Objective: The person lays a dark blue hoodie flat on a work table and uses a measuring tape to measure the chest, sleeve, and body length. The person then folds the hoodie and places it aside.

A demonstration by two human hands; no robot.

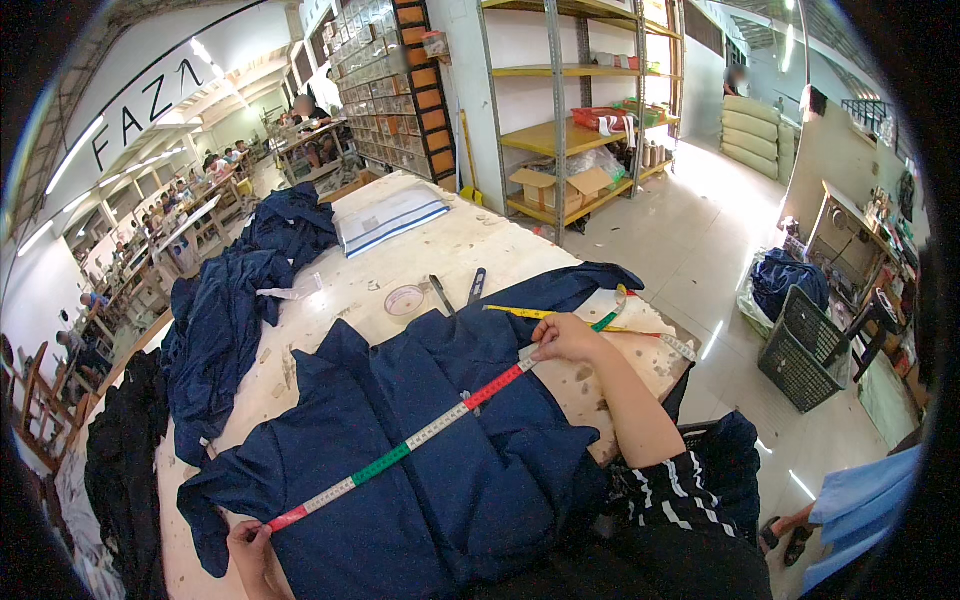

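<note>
A navy garment [337,427] lies spread on the table before me, its collar end toward the far side. Across its width runs a tape measure [425,434] banded in red, white and green. My left hand [251,544] pinches the tape's red end near the garment's left edge, close to a sleeve. With thumb and fingers, my right hand [564,339] grips the tape at the other side. Beyond that hand the loose tape curls over a navy sleeve and the table's right corner. A roll of adhesive tape [404,300], a black pen [442,294] and a dark blue tool [477,285] lie past the collar.
Piled navy garments [217,330] and black cloth [127,472] line the table's left side. A white plastic package [394,217] lies at the far end. Metal shelving [566,142] stands beyond. Right of the table are a dark plastic basket [806,352] and a person's sandalled feet [784,536].
</note>
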